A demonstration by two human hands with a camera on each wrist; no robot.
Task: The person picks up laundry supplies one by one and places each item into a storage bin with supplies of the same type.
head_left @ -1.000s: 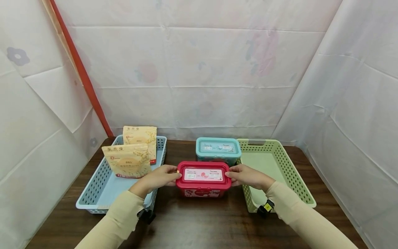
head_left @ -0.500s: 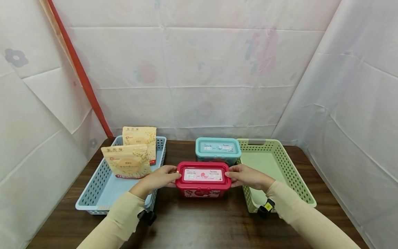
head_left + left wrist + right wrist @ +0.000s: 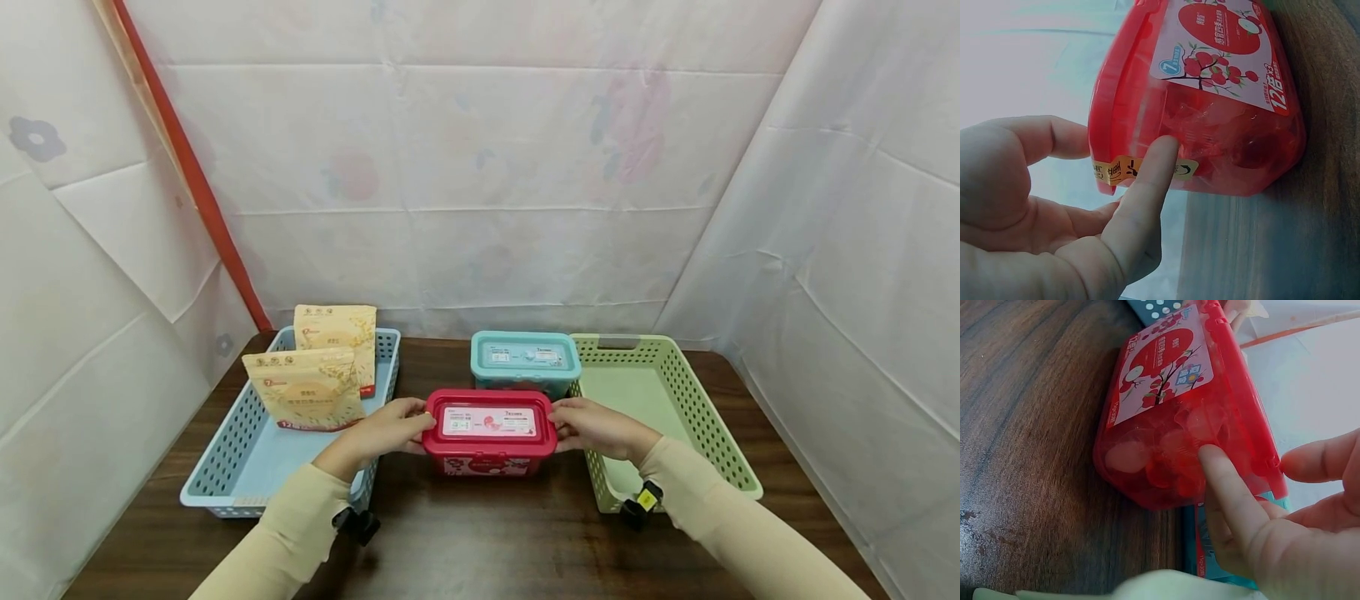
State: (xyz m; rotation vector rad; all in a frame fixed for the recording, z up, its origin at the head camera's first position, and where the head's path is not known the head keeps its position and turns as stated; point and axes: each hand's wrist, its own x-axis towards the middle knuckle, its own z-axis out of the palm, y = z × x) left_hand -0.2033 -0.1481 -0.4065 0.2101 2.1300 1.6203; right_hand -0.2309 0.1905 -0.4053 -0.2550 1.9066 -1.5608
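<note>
A red laundry pod box point(image 3: 491, 433) with a snap lid stands upright on the dark wooden table, and rounded capsules show through its clear red wall in both wrist views. My left hand point(image 3: 384, 429) holds its left end, thumb at the lid rim and a finger against the side wall point(image 3: 1210, 156). At the other end my right hand point(image 3: 600, 425) holds it likewise, with the thumb tip at the lid's edge. Just behind stands a similar teal box point(image 3: 525, 360), its front partly hidden by the red one.
Two yellow pouches point(image 3: 306, 392) stand in a blue perforated basket point(image 3: 225, 467) on the left. On the right lies a green perforated basket point(image 3: 708, 417), partly beneath my right arm. White printed sheeting point(image 3: 480, 167) encloses the table's back and sides.
My right thumb has shifted slightly outward at the lid's rim. The red box and my left hand keep practically the same place.
</note>
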